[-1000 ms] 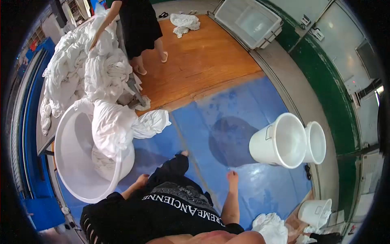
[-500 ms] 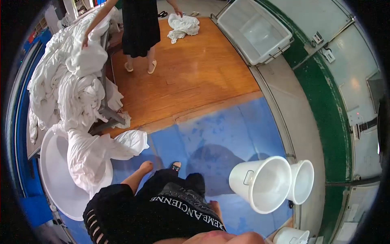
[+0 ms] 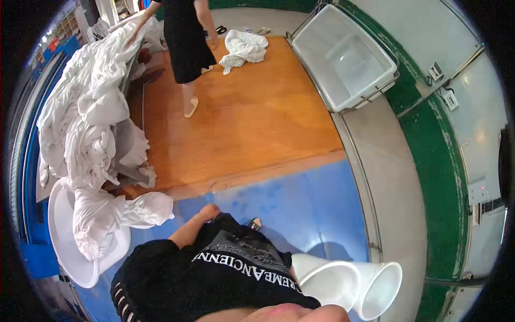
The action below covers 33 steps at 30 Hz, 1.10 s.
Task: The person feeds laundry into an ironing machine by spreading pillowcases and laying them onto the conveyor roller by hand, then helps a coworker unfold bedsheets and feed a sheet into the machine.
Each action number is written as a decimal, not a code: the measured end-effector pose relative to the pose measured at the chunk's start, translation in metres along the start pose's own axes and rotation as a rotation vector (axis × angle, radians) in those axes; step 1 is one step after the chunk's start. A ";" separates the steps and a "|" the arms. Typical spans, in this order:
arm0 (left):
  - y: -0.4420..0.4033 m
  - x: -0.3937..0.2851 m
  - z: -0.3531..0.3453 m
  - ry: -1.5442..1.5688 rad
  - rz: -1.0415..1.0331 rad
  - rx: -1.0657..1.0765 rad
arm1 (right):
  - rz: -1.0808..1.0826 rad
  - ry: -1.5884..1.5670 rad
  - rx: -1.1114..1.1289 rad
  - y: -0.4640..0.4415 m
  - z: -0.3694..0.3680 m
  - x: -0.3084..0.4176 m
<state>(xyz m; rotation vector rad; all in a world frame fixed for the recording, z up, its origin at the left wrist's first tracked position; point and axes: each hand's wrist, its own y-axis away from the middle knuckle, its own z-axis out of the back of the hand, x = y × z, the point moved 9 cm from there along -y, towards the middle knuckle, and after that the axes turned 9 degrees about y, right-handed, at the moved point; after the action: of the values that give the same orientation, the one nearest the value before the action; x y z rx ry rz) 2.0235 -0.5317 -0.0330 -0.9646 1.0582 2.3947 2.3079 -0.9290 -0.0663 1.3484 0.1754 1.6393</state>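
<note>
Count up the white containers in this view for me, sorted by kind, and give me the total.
Round tub: 1
Buckets: 2
Rectangular bin: 1
Total: 4

I walk forward: my left hand (image 3: 210,211), near the white tub (image 3: 52,231) a second ago, is now well apart from it and closer to the orange boards (image 3: 257,129). My right hand slips out of view. The two white bins (image 3: 394,268), earlier ahead on my right, now sit just beside me, one partly behind my shirt (image 3: 214,273). The co-worker's free hand (image 3: 214,42) drops closer to their black clothing (image 3: 185,43).
</note>
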 end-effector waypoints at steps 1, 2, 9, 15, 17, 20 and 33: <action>0.002 -0.002 -0.007 -0.002 -0.009 0.042 | 0.038 0.069 0.042 -0.028 0.013 0.020; 0.002 -0.001 -0.010 -0.003 -0.018 0.084 | 0.075 0.137 0.085 -0.082 0.023 0.009; -0.034 0.048 0.005 -0.113 0.172 -0.055 | 0.179 0.348 -0.357 -0.237 0.166 0.159; -0.113 0.060 -0.050 -0.591 0.076 0.527 | 0.125 0.385 -0.091 -0.258 0.080 0.263; -0.159 0.038 -0.044 -0.629 0.008 0.587 | 0.086 0.106 0.195 -0.253 0.041 0.281; -0.244 -0.042 -0.003 -0.319 -0.237 0.295 | 0.389 -0.133 0.387 -0.215 0.052 0.381; -0.493 -0.331 0.190 0.125 -0.011 -0.227 | 0.011 0.098 0.079 -0.452 0.169 0.385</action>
<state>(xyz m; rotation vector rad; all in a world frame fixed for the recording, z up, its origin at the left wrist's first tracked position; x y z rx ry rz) 2.4440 -0.0778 0.0406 -1.2073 0.8303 2.5127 2.7367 -0.4867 -0.0289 1.3312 0.2942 1.7239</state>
